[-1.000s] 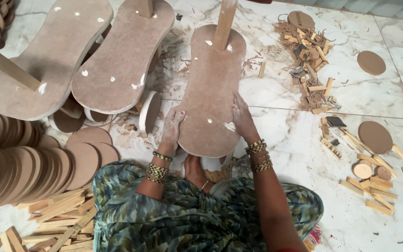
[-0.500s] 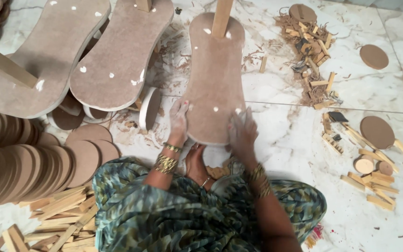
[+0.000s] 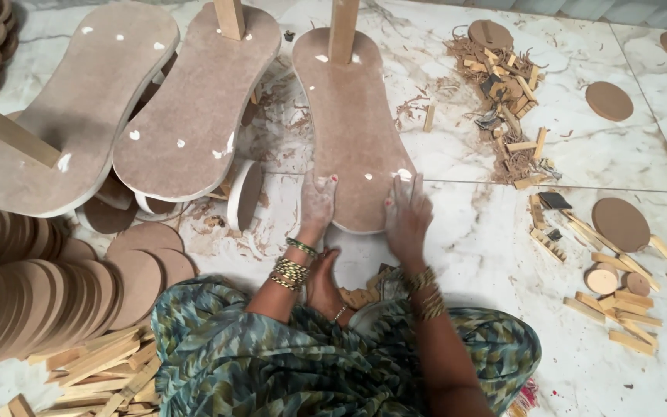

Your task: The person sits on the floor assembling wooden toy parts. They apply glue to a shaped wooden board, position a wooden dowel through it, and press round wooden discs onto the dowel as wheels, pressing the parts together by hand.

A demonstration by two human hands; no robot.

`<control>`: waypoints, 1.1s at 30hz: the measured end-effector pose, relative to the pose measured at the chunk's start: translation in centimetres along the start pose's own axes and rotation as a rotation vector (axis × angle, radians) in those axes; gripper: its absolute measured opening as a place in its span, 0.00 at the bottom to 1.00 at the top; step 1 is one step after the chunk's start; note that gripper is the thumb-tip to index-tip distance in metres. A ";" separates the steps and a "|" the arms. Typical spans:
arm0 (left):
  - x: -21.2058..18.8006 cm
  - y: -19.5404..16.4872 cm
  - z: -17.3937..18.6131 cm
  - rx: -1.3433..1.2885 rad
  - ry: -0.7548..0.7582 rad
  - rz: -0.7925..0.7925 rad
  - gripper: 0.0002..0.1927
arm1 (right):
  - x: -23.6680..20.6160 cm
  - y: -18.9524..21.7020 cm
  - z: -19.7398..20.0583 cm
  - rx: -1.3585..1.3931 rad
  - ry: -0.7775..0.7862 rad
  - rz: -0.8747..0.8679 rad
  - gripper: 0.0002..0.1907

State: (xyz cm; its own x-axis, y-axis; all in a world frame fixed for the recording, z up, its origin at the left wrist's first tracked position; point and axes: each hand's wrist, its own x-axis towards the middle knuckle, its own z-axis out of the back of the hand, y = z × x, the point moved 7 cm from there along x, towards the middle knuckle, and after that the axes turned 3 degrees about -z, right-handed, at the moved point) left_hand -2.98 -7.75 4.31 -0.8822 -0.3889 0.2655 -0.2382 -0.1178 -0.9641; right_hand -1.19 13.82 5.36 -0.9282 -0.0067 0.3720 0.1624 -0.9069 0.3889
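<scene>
A long brown peanut-shaped board [image 3: 353, 123] lies flat on the marble floor [image 3: 465, 255] in front of me, with a wooden post [image 3: 342, 29] standing at its far end. My left hand [image 3: 318, 202] rests on the board's near left edge, fingers spread. My right hand [image 3: 406, 212] presses on the near right edge, fingers slightly apart. White filler spots dot the board. My foot [image 3: 324, 284] shows between my arms, below the board's near end.
Two similar boards [image 3: 194, 116] [image 3: 79, 108] lie to the left, overlapping round discs. Stacked brown discs [image 3: 32, 286] fill the left side. Wood strips [image 3: 94, 363] lie at lower left. Offcuts [image 3: 503, 85], small blocks [image 3: 619, 309] and loose discs [image 3: 621, 224] scatter on the right.
Both hands slid back toward me along the board to its near end. The view shifted so the board sits slightly farther from me.
</scene>
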 end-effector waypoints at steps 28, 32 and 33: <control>0.2 -0.8 -5.8 0.014 0.425 -0.213 0.34 | 1.6 -2.9 3.6 -0.357 0.145 0.509 0.38; 3.4 0.4 1.3 -0.257 0.172 -0.097 0.41 | 2.4 -9.9 7.6 -0.407 0.257 0.442 0.35; 3.4 -1.7 2.5 -0.412 0.199 -0.348 0.48 | 2.6 -11.5 8.9 -0.416 0.214 0.418 0.37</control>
State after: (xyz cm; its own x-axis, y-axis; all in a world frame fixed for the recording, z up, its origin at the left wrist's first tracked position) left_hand -4.52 -11.15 6.89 -0.7736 -0.2072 0.5989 -0.6315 0.1733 -0.7557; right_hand -2.52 27.95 9.33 -0.8681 -0.4410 0.2280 0.4217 -0.8974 -0.1299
